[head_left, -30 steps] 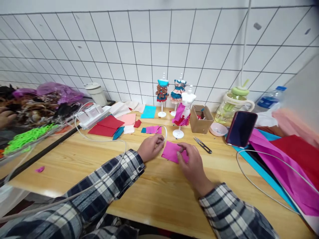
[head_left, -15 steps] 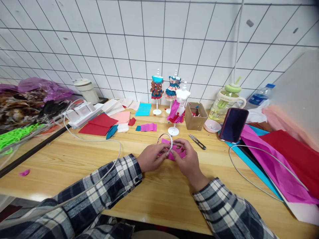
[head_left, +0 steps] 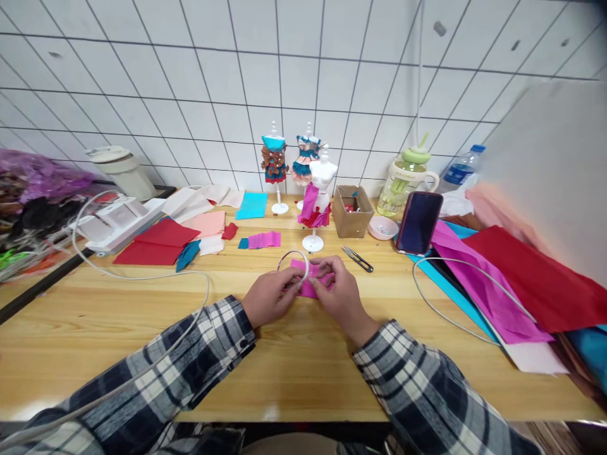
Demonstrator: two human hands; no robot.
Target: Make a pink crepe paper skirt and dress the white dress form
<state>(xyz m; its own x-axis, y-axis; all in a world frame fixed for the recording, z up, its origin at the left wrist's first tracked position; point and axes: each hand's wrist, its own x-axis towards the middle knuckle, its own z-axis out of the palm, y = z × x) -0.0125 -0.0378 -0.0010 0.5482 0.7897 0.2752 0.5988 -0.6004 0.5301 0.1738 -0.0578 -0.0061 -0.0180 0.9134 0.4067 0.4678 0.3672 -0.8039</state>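
Note:
My left hand (head_left: pixel 269 298) is closed on a thin white ring that looks like a narrow roll of tape (head_left: pixel 307 264), standing on edge. Close beside it, my right hand (head_left: pixel 342 296) pinches with thumb and fingers near the ring's right side; what lies between them is too small to make out. Beneath both hands a magenta piece of crepe paper or cloth (head_left: pixel 309 289) lies on the wooden table, partly covered by the fingers. Just beyond stands a small white dress form (head_left: pixel 323 172) with magenta and red pieces on it.
Thread snips (head_left: pixel 358 259) lie right of my hands, before a cardboard box (head_left: pixel 351 213), a pink bowl (head_left: pixel 383 227) and a phone (head_left: pixel 419 222). Coloured sheets (head_left: pixel 535 278) pile up at right. Red sheets (head_left: pixel 156 242) and a power strip (head_left: pixel 124 221) are at left.
The camera view has turned slightly right, so everything sits further left. Both hands keep nearly the same pose around the ring; the fingers have shifted only slightly.

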